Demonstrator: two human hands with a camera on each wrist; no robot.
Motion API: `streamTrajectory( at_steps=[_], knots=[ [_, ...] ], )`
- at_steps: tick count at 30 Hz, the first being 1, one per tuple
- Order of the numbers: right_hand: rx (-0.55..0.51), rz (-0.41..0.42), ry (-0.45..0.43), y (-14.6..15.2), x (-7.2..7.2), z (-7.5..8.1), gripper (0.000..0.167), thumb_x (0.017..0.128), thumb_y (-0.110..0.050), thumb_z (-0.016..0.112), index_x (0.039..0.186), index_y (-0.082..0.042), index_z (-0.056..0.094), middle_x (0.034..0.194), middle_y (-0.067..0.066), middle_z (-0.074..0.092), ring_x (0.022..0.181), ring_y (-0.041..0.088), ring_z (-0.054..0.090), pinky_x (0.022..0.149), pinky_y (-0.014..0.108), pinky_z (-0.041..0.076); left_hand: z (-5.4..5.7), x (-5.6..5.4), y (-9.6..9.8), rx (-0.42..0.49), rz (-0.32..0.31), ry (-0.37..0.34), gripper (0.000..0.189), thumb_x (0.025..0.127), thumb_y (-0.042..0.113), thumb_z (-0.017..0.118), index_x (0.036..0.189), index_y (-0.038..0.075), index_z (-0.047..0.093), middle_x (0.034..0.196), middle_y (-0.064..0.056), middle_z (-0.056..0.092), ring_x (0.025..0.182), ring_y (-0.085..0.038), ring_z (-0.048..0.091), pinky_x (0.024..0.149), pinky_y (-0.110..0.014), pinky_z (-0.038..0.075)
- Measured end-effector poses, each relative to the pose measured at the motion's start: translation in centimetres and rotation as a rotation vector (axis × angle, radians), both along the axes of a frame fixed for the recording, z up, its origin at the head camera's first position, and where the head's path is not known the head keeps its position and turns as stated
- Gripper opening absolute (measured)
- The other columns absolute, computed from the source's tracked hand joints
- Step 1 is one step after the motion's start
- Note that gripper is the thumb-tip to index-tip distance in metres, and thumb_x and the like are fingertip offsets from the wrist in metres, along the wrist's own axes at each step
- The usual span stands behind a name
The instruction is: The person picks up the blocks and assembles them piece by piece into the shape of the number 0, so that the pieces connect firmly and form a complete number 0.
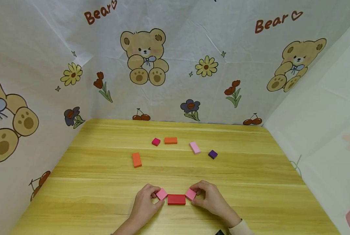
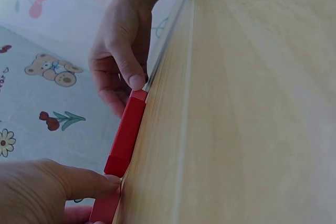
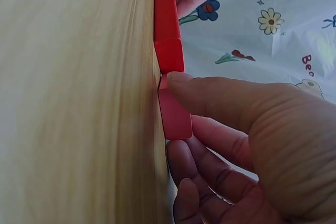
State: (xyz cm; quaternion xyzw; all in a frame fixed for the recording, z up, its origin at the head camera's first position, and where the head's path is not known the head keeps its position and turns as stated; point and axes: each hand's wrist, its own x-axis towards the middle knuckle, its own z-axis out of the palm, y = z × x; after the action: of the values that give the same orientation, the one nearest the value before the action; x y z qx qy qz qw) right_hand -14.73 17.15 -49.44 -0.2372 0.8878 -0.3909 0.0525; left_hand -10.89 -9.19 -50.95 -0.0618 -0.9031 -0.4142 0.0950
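Note:
A red rectangular block (image 1: 176, 199) lies flat on the wooden table, its long side running left to right. At its left end, my left hand (image 1: 145, 202) pinches a pink square block (image 1: 161, 194) between thumb and fingers. My right hand (image 1: 209, 197) pinches a second pink square block (image 1: 190, 194) at the other end. Both pink blocks are turned at an angle, with a corner close to the red one. In the right wrist view, the right thumb lies along the pink block (image 3: 175, 111), right by the red block's end (image 3: 169, 32).
Farther back on the table (image 1: 236, 176) lie two orange blocks (image 1: 137, 160), a small magenta block (image 1: 156, 142), a light pink block (image 1: 194, 148) and a small purple block (image 1: 213, 154). A bear-print sheet (image 1: 169, 98) hangs behind the table and along its sides.

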Motion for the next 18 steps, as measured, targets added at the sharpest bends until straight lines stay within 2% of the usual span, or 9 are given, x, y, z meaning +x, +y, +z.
streamTrajectory(
  at_steps=[10,18],
  knots=[
    [-0.011,0.010,0.001,-0.01,-0.05,-0.08,0.033,0.074,-0.011,0.084,0.104,-0.011,0.071,0.094,-0.006,0.065,0.082,0.008,0.059,0.072,0.022,0.051,-0.10,0.02,0.04,-0.005,0.003,0.019,0.032,0.066,0.008,0.087,0.095,0.007,0.073,0.082,0.008,0.059,0.072,-0.001,0.052,0.066,-0.020,0.044],
    [0.006,0.038,-0.012,0.13,-0.16,0.18,0.042,0.072,-0.014,0.086,0.109,-0.008,0.068,0.097,-0.005,0.063,0.084,0.009,0.058,0.074,0.022,0.050,0.06,0.09,-0.03,0.000,-0.001,0.024,0.033,0.065,0.007,0.088,0.094,0.006,0.073,0.082,0.007,0.059,0.072,-0.002,0.053,0.066,-0.020,0.044]
  ],
)
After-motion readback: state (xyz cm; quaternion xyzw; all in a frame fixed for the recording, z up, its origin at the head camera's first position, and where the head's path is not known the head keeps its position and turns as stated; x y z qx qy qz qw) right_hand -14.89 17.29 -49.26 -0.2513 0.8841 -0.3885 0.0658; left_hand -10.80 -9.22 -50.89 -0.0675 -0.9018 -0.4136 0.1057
